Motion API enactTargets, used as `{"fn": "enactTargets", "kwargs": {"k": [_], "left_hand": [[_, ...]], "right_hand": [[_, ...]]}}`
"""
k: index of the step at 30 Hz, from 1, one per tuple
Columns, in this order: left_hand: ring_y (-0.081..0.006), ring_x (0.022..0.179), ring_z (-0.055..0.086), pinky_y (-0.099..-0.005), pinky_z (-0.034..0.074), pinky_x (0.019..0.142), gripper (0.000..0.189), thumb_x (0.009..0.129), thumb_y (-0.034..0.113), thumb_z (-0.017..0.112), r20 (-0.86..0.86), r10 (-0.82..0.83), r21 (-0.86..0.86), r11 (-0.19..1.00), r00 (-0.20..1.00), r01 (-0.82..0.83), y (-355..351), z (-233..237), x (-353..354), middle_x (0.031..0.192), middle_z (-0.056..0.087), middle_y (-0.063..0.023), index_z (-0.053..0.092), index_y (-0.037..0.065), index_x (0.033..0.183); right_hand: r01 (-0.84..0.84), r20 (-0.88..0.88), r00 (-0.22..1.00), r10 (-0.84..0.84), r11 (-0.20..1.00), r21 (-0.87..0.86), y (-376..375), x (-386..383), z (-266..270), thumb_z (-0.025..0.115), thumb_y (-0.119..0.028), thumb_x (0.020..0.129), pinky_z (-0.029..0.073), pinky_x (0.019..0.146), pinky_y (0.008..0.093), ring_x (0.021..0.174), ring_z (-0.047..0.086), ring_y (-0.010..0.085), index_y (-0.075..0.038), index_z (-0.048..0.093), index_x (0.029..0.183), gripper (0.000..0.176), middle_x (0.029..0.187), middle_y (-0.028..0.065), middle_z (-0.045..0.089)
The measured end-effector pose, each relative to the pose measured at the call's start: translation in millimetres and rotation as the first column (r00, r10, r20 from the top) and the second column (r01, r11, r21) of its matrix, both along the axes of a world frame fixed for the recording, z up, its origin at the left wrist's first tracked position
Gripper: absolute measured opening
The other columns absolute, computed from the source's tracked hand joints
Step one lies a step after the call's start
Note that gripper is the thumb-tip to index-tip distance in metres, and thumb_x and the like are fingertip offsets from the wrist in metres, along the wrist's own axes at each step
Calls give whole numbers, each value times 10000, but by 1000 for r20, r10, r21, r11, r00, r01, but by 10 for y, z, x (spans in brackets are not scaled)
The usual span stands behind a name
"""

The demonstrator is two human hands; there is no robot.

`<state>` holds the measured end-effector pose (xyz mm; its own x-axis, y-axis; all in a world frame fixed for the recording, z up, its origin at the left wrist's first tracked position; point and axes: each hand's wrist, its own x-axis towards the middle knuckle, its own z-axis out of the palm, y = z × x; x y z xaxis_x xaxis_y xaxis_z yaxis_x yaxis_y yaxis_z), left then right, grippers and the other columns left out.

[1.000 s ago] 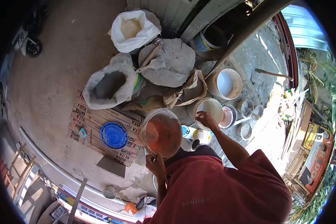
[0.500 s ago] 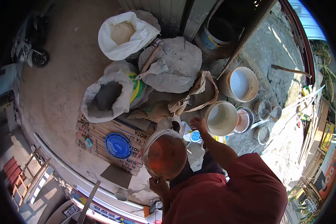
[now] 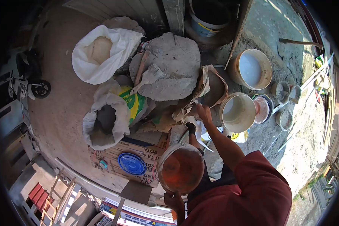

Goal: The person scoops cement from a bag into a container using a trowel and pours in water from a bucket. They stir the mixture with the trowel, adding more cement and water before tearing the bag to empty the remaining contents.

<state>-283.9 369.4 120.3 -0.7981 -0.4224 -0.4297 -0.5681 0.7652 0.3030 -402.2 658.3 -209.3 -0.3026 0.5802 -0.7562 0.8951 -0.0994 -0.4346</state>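
My left hand (image 3: pixel 175 200) grips the near rim of a bucket (image 3: pixel 181 169) with a reddish, stained inside, held tilted before my legs. Reaching forward, my right hand (image 3: pixel 204 113) is at the torn edge of a brown paper sack (image 3: pixel 213 84), fingers closed on it; the fingertips are small and partly hidden. Grey powder shows inside that sack. Right beside my right hand stands a pale, dirty-walled bucket (image 3: pixel 238 113). Behind it is another bucket (image 3: pixel 252 70) holding whitish liquid.
A white sack (image 3: pixel 101 52) of pale powder and a sack of dark grey powder (image 3: pixel 105 122) stand left. A brush (image 3: pixel 150 77) lies on a round grey slab (image 3: pixel 177 60). A blue lid (image 3: pixel 132 164) rests on cardboard boxes (image 3: pixel 147 152). Small pots (image 3: pixel 284 119) sit right.
My right hand has moved forward from beside the pale bucket to the paper sack's edge. The left hand still holds the reddish bucket. The view has shifted.
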Motion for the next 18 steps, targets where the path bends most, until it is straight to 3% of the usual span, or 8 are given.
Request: {"fn": "enactTargets", "kwargs": {"k": [1, 2, 3, 4, 5, 9, 16, 18], "left_hand": [[-271, 620, 533, -402, 436, 619, 237, 600, 120, 689, 0, -47, -8, 999, 999, 47, 21, 9, -20, 658, 538, -112, 511, -15, 680], [-265, 626, 530, -396, 436, 623, 234, 604, 116, 685, -1, -94, -16, 995, 996, 94, 51, 29, -40, 664, 536, -111, 507, -15, 682], [-239, 627, 505, -381, 432, 621, 240, 618, 120, 684, -4, -65, 45, 997, 998, 65, 101, 56, -84, 673, 521, -101, 493, -12, 679], [-239, 627, 505, -381, 432, 621, 240, 618, 120, 684, -18, -63, 55, 996, 998, 64, 123, 48, -92, 673, 521, -101, 493, -12, 679], [-226, 624, 491, -374, 427, 617, 244, 627, 122, 683, -63, -40, 105, 993, 997, 46, 141, 30, -93, 672, 513, -94, 485, -12, 678], [-187, 622, 457, -352, 414, 607, 254, 657, 121, 681, -151, -42, 171, 983, 988, 68, 232, 145, -26, 663, 489, -74, 466, -11, 687], [-138, 612, 429, -306, 386, 576, 249, 720, 96, 678, -259, -44, 246, 963, 965, 110, 387, 307, 102, 645, 456, -45, 449, 2, 694], [-123, 616, 424, -290, 381, 567, 254, 743, 99, 675, -302, -37, 281, 951, 953, 125, 427, 369, 111, 645, 450, -37, 442, 5, 701]], "right_hand": [[184, -61, 976, -208, 944, -272, 163, -88, 617, 471, -295, 844, 488, 545, 339, 587, 577, 230, 26, 557, 863, 333, 773, 163, 590], [186, -61, 976, -208, 947, -263, 189, 11, 663, 471, -295, 844, 488, 545, 339, 587, 577, 230, 26, 557, 863, 333, 773, 163, 590], [459, -18, 821, -570, 680, -572, 207, 132, 649, 485, -301, 842, 472, 504, 343, 530, 546, 232, 8, 542, 870, 315, 745, 144, 567], [560, 138, 563, -815, 254, -789, 259, 181, 667, 500, -307, 840, 456, 463, 347, 473, 514, 234, -10, 526, 877, 300, 717, 125, 543], [484, 36, 655, -754, 383, -787, 285, 269, 701, 544, -331, 845, 426, 414, 332, 439, 480, 207, -45, 489, 890, 294, 688, 90, 498], [439, -80, 737, -671, 565, -698, 337, 417, 973, 578, -382, 861, 400, 375, 319, 434, 479, 166, -54, 484, 907, 344, 659, 84, 506], [271, -253, 783, -568, 678, -683, 284, 811, 1794, 616, -392, 850, 429, 374, 282, 438, 510, 147, -46, 511, 915, 367, 642, 47, 521], [282, -216, 771, -599, 626, -727, 305, 887, 2005, 615, -385, 853, 405, 365, 275, 426, 490, 141, -74, 508, 922, 336, 616, 29, 497]]}}
